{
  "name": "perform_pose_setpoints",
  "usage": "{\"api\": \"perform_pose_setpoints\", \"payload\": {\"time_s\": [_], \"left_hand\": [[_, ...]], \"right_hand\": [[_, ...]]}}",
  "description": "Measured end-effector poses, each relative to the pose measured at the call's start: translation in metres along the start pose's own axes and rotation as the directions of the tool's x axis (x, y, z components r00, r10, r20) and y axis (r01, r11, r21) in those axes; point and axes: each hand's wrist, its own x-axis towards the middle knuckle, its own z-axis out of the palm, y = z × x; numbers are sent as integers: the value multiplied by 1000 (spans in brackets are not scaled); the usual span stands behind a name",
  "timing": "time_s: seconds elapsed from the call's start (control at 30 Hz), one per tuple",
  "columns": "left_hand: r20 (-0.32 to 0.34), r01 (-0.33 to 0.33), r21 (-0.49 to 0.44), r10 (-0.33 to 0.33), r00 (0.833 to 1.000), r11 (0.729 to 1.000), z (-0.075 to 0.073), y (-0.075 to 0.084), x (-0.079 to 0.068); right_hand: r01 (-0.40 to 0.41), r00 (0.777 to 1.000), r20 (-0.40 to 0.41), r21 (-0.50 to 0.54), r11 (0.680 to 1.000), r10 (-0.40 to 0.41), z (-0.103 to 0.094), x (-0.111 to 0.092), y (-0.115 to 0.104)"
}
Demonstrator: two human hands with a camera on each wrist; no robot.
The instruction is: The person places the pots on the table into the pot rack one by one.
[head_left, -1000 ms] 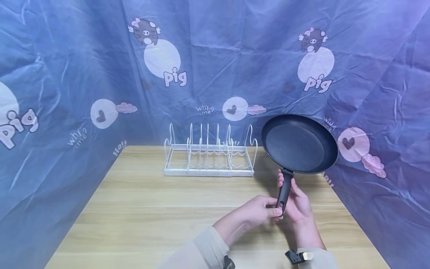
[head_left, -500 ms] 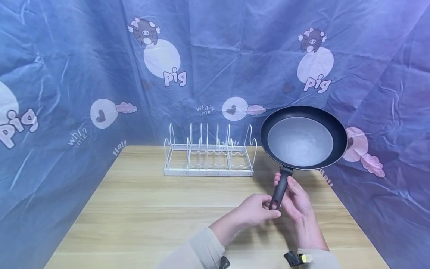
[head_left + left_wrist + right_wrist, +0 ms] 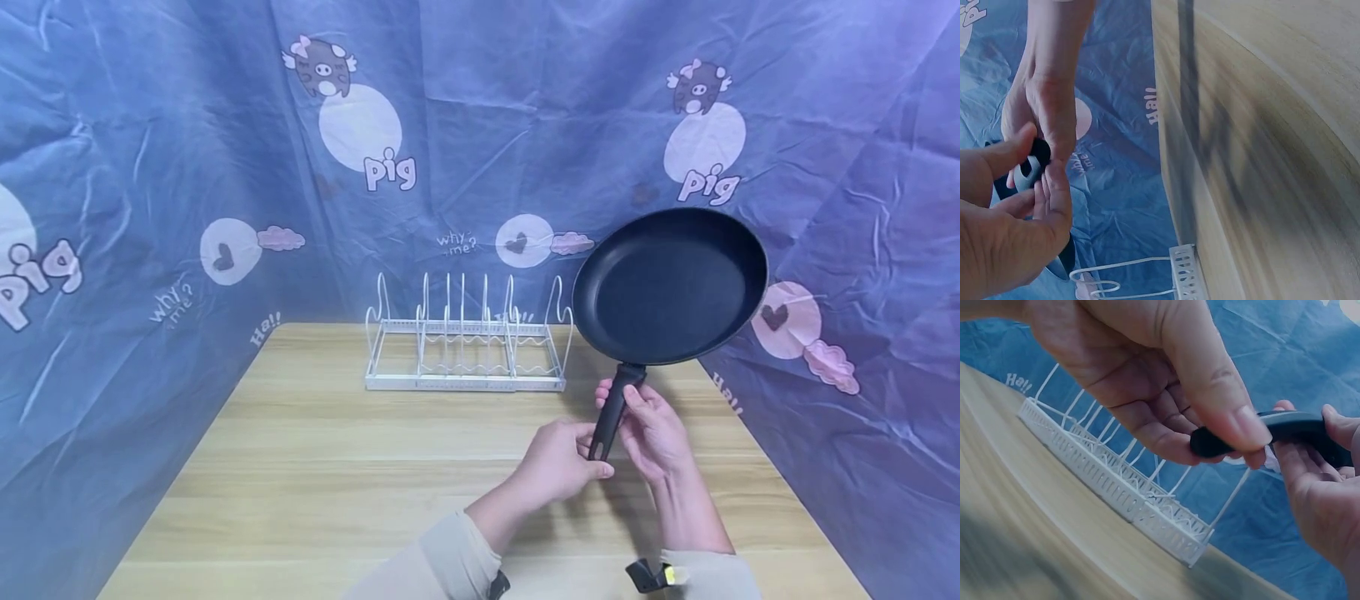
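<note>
A black frying pan (image 3: 671, 287) is held up over the right part of the table in the head view, its inside facing me and its handle (image 3: 613, 410) slanting down to the left. My right hand (image 3: 660, 433) grips the handle close to the pan, thumb on its front and fingertips showing at its far side. At the handle's lower end, around the hanging hole, my left hand (image 3: 558, 467) pinches it between thumb and fingers. The left wrist view shows that holed end between the left fingers (image 3: 1052, 190). In the right wrist view the left thumb (image 3: 1249, 428) presses on the handle.
A white wire rack (image 3: 465, 383) with upright loops stands at the table's back edge, left of the pan. The wooden table (image 3: 322, 492) is enclosed by blue printed cloth (image 3: 480, 150) at the back and sides.
The frying pan has risen and tipped more upright, its handle swinging to the left. Both hands have moved slightly up and left with it, keeping their hold. The rack stays put.
</note>
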Motion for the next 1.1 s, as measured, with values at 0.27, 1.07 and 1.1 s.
{"api": "perform_pose_setpoints", "payload": {"time_s": [0.27,1.07,1.1], "left_hand": [[-68,50,-19,-51,996,999,-6,6,-5],[-148,-45,33,50,988,998,-29,-6,-26],[-149,-46,31,50,988,998,-30,-6,-27]], "right_hand": [[9,999,-51,-162,987,-17,15,6,2],[-71,969,-244,-437,897,-42,70,24,21],[-76,968,-249,-442,894,-41,72,26,23]]}}
